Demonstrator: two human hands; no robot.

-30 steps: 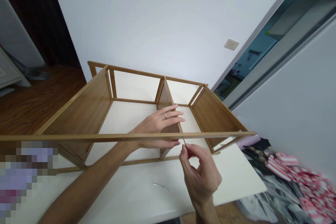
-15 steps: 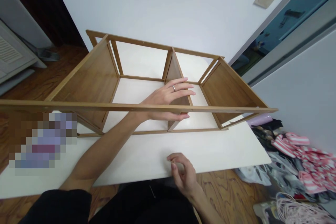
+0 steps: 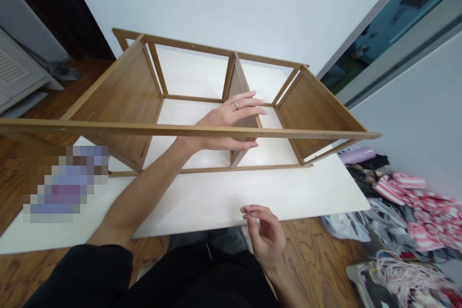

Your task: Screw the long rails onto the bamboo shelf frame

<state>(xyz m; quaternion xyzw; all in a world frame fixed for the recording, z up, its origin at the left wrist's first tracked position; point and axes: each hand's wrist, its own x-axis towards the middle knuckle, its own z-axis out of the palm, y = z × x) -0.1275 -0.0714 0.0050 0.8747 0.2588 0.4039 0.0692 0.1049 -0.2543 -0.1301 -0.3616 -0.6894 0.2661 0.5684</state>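
A wooden shelf unit [image 3: 202, 131] lies on its side on a white table [image 3: 216, 202]. My left hand [image 3: 225, 113], with a ring on one finger, reaches in under its front rail. The fingers lie over the edge of the middle shelf board [image 3: 238, 84] and the thumb is lower, near the rail, so the hand holds the board. Over the table's front edge, my right hand [image 3: 267, 236] is closed in a pinch on a small thin piece [image 3: 248, 211], too small to name. It is apart from the unit.
A blurred-out item [image 3: 68, 185] lies on the table at left. A white wall [image 3: 231, 5] stands behind the unit. Right of the table, striped cloth [image 3: 407, 202], bags and a bundle of pale cord [image 3: 407, 274] are heaped on the floor. A louvred cabinet [image 3: 18, 72] is at far left.
My right hand has moved a little to the right and turned, showing more of the thin piece. My left hand stays at the middle board. The view has shifted slightly.
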